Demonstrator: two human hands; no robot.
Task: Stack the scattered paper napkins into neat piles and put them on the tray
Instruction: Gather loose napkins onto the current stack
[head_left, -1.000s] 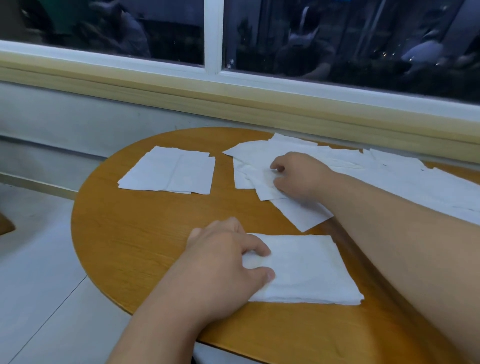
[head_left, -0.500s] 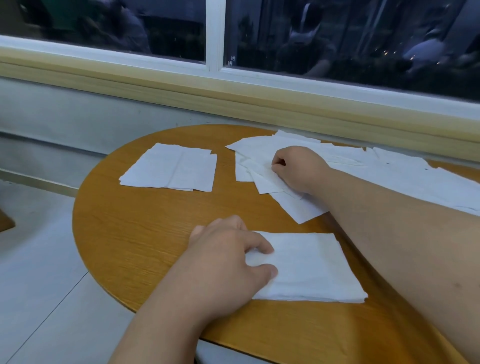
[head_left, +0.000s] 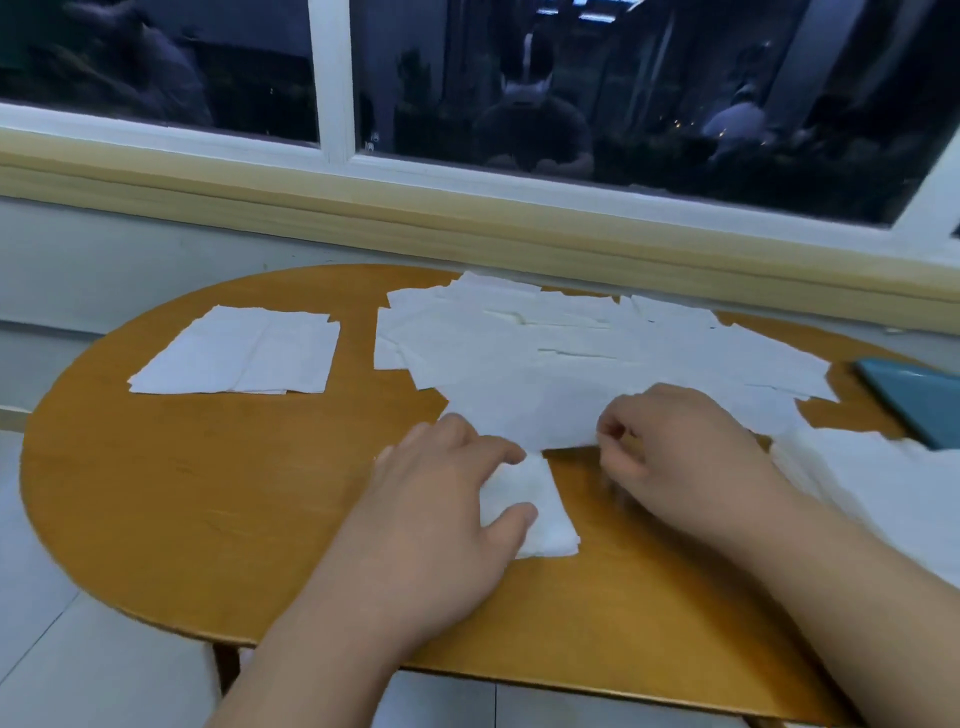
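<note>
Mostly thin white napkins (head_left: 545, 374), askew.

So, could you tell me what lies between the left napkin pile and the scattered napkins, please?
Only a bare strip of wooden table, seen in the head view.

Dim, cool indoor light falls evenly from above and casts no hard shadows; only a faint dark patch lies on the counter (head_left: 208, 493) under the right hand (head_left: 670, 447). The window (head_left: 623, 104) is black with night and shows weak reflections of the room. The white napkins (head_left: 519, 353) look pale, their edges washed together. The right hand and the napkins at the far right are smeared by motion. The window sill (head_left: 467, 228) bows from the wide lens.
</note>
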